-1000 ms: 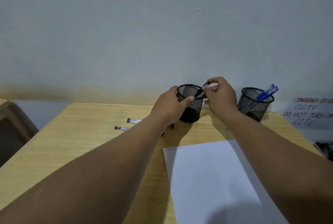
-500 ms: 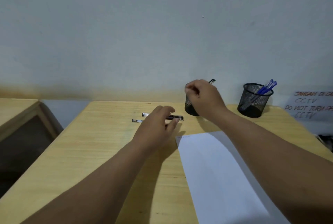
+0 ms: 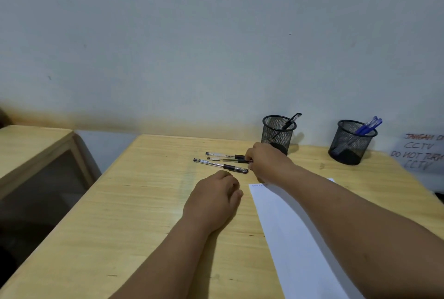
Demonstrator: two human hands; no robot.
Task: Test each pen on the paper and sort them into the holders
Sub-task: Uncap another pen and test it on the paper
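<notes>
Three clear pens with black caps lie side by side on the wooden table (image 3: 144,202): a far pen (image 3: 223,155), a middle pen (image 3: 227,159) and a near pen (image 3: 219,165). My right hand (image 3: 266,163) reaches across to their cap ends, and its fingertips pinch the middle pen's cap. My left hand (image 3: 215,200) rests on the table just in front of the pens, loosely curled and holding nothing. The left mesh holder (image 3: 277,137) has one black pen (image 3: 291,120) in it. The right mesh holder (image 3: 350,147) holds blue pens (image 3: 367,125). The white paper (image 3: 295,238) lies under my right forearm.
A handwritten CCTV notice (image 3: 420,152) leans on the wall at the far right. A second wooden desk (image 3: 28,145) stands to the left across a gap. The wall runs directly behind both holders.
My right hand dropped the black pen into the left holder, then came down to the pens on the table. My left hand pulled back from the pens toward me.
</notes>
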